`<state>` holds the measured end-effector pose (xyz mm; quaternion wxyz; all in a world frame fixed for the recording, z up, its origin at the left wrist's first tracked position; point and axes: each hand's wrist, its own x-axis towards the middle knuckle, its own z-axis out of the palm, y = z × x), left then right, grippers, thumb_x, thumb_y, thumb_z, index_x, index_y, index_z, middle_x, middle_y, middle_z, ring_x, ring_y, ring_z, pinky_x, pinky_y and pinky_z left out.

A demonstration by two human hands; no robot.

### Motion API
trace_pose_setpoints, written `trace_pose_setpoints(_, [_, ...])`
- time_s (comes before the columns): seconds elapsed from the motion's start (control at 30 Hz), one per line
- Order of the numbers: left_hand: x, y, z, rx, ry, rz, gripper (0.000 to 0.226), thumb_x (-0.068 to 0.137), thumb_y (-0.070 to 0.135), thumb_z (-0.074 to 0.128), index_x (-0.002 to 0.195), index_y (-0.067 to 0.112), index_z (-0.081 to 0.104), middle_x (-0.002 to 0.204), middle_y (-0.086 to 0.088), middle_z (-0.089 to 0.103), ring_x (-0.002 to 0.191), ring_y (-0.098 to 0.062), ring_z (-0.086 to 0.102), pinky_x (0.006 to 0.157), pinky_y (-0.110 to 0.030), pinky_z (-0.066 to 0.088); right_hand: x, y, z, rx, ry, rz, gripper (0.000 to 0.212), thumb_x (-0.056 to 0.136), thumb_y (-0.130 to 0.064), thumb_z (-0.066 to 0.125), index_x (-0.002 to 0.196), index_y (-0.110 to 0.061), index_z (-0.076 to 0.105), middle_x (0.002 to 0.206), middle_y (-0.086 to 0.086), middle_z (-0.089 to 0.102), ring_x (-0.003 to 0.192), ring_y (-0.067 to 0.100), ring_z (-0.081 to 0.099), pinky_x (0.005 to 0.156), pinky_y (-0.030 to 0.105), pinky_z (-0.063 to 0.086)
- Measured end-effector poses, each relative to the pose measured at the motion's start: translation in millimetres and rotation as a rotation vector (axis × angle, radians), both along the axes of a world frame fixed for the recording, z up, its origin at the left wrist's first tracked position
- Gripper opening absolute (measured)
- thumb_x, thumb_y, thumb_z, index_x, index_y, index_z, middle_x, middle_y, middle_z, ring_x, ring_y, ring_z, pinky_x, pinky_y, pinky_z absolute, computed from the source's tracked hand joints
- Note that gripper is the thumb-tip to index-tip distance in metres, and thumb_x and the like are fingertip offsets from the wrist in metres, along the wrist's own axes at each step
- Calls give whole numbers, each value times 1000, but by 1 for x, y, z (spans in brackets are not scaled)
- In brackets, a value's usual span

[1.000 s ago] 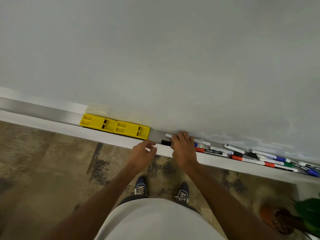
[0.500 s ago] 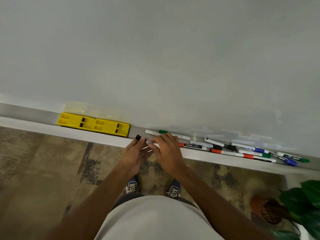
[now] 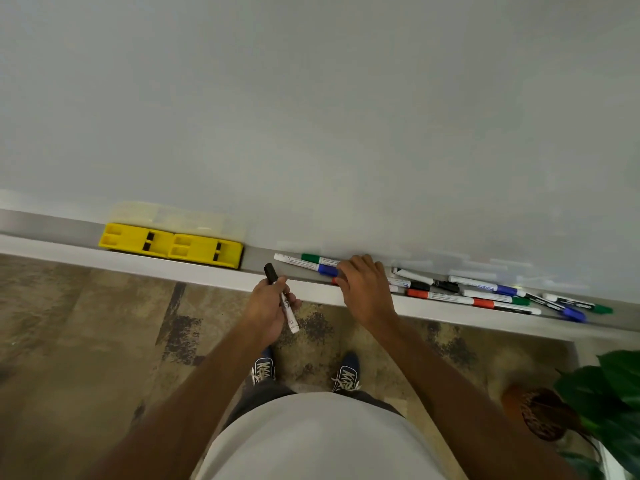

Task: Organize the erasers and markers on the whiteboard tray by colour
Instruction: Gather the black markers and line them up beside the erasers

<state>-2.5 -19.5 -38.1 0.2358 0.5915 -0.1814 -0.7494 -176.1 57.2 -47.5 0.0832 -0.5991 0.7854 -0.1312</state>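
Note:
Two yellow erasers [image 3: 171, 245] sit end to end on the whiteboard tray [image 3: 207, 275] at the left. My left hand [image 3: 268, 308] grips a black-capped marker [image 3: 282, 299], held in front of the tray's edge with the cap pointing up. My right hand [image 3: 363, 292] rests on the tray over markers, fingers bent down onto them; whether it grips one is hidden. A blue-capped marker [image 3: 304, 264] and a green-capped marker [image 3: 317, 259] lie just left of its fingers. Several more markers [image 3: 485, 292] in red, black, blue and green lie jumbled to the right.
The whiteboard [image 3: 311, 116] fills the upper view. Below the tray is patterned carpet [image 3: 86, 341] with my shoes [image 3: 304, 372]. A potted plant [image 3: 595, 410] stands at the lower right.
My left hand took the black-capped marker and drew it back off the tray. My right hand slid right along the tray, uncovering the blue and green markers.

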Motion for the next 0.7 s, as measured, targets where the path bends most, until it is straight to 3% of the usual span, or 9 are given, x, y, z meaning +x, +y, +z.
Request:
trace_pose_setpoints(0.23, [3,4,14,-51,52,0,11,104,10,47,110,3,52,91,-17,61,82,-31,70,66,-40,61,14,-21,-1,133,158,133,29,74,-12,80,102,-9,70,100,9,71,97,29,63,82,42,51])
trace_pose_setpoints(0.4, [8,2,17,-90,69,-11,23,104,12,48,126,4,46,101,-23,66,92,-37,71,78,-47,60,20,-23,-4,159,178,141,33,73,-9,79,105,-5,69,105,14,69,101,32,62,85,45,52])
trace_pose_setpoints(0.5, [8,0,17,-179,-44,-64,24,103,20,51,125,9,48,93,-19,68,76,-29,71,61,-35,61,19,-20,-2,72,167,127,28,72,-14,79,98,-6,70,97,12,70,93,29,64,77,42,55])
trace_pose_setpoints(0.57, [8,-3,12,-286,-192,-130,23,103,22,52,121,9,54,76,-10,61,56,-17,57,47,-26,48,17,-17,-1,-14,134,105,21,75,-16,75,93,-6,70,91,10,70,87,27,64,73,40,55])
trace_pose_setpoints(0.7, [7,-5,5,-407,-290,-248,9,98,14,59,106,10,63,69,-3,48,51,-10,40,43,-23,35,10,-5,-1,-139,-42,27,14,85,-16,64,94,-7,68,89,9,69,82,25,63,72,41,54])
